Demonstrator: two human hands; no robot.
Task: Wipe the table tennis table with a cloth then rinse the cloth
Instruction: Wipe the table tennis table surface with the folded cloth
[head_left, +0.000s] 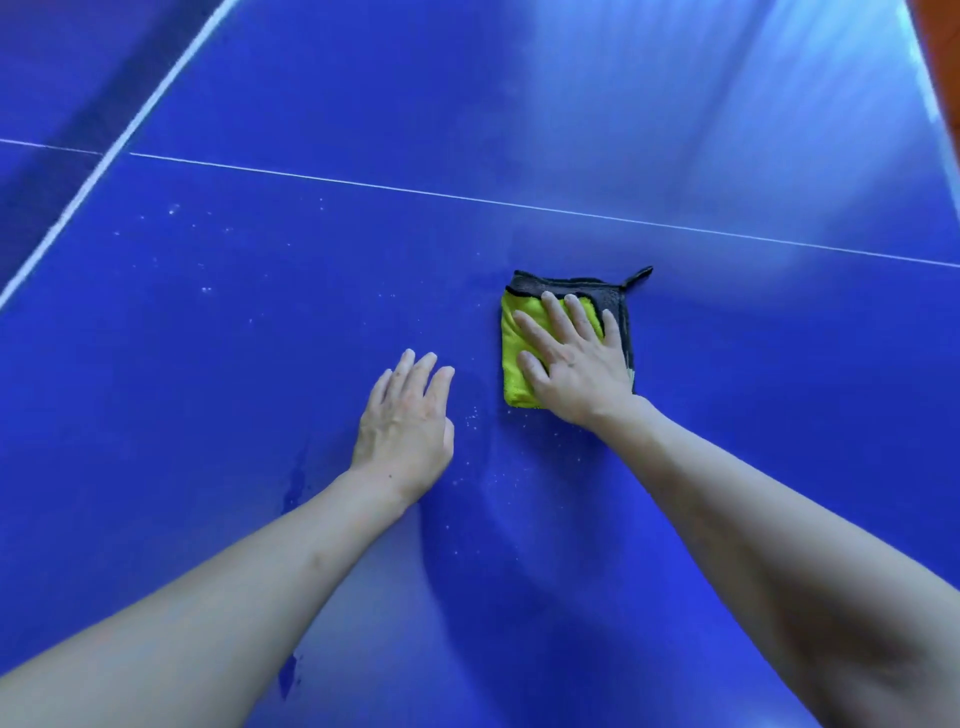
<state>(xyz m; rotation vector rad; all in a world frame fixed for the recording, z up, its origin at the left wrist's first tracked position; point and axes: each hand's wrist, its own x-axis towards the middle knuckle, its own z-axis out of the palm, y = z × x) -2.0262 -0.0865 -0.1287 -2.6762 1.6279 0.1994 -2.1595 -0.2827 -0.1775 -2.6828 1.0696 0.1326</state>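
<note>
Blue desk (260, 364), speckled: right hand (574, 364) flat, pressing the soft, light folded cloth (514, 379); left hand (405, 426) flat, holding nothing; best gripped by an edge.

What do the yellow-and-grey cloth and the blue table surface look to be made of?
Cloth: likely plush microfibre, going by the fuzzy yellow pile, grey reverse and dark stitched edging with a hanging loop.

Table: a hard, smooth painted board, semi-gloss; it reflects light at the far end and carries painted white lines. The core material cannot be told.
</note>
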